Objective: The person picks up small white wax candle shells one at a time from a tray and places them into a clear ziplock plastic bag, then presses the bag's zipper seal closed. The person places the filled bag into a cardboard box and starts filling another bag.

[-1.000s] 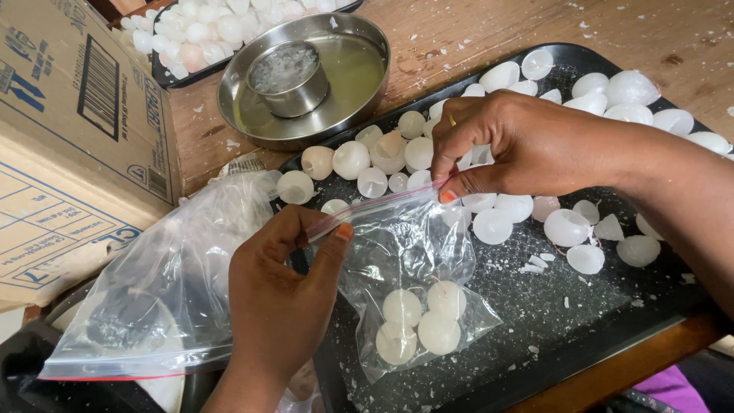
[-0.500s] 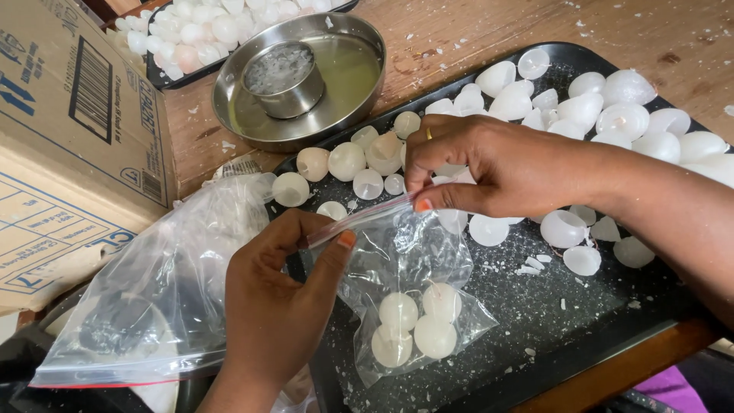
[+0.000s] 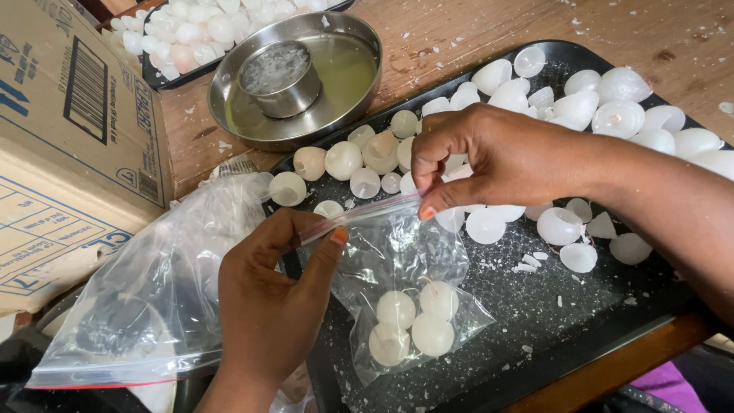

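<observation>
Nearest the camera, the left hand (image 3: 267, 306) pinches one end of the seal strip of a small clear zip bag (image 3: 405, 298), which hangs over the black tray (image 3: 596, 321) with four white balls (image 3: 413, 325) gathered at its bottom, beside a larger empty plastic bag (image 3: 145, 291). The right hand (image 3: 497, 160) grips the strip's other end between thumb and fingers, above loose white half-shells (image 3: 566, 229) scattered on the tray. Farther off on the wooden surface (image 3: 650, 38) stand a cardboard box (image 3: 69, 145), a round steel dish (image 3: 306, 76) and a second tray of white balls (image 3: 191, 30).
</observation>
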